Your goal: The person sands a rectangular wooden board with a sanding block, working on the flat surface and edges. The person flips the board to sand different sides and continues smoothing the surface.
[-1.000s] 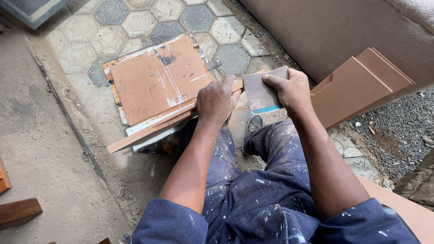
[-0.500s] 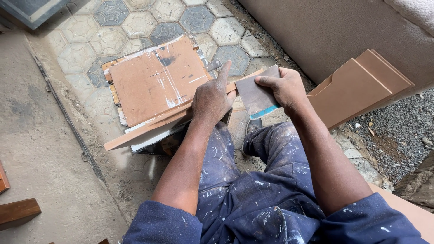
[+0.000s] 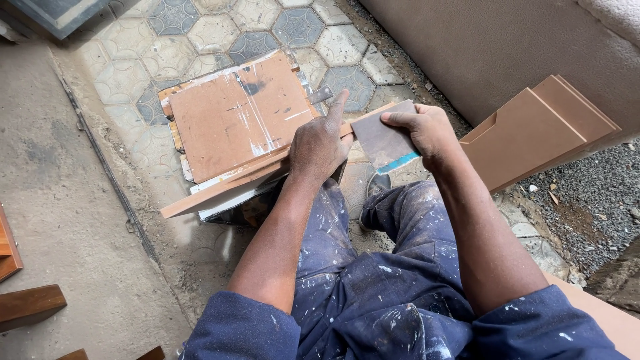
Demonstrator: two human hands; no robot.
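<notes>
**Sanding a wooden strip over the stacked boards**

Between the two hands, a long thin wooden strip (image 3: pixel 220 183) runs slantwise from lower left to upper right. The left hand (image 3: pixel 320 143) presses down on it, fingers curled over its edge and the forefinger stretched straight along it. The right hand (image 3: pixel 427 133) pinches a folded sheet of grey sandpaper (image 3: pixel 383 140), thumb on top and fingers beneath, the sheet lying against the strip's upper end just beside the left forefinger. Under the strip sits a stack of flat boards (image 3: pixel 233 113), the top one brown and scuffed with pale scratches. Paint-flecked blue trousers (image 3: pixel 400 267) fill the foreground. Brown panels (image 3: pixel 533 130) lean against the wall (image 3: pixel 480 47) at right. Hexagonal paving tiles (image 3: pixel 200 27) cover the ground beyond; no container shows anywhere.
</notes>
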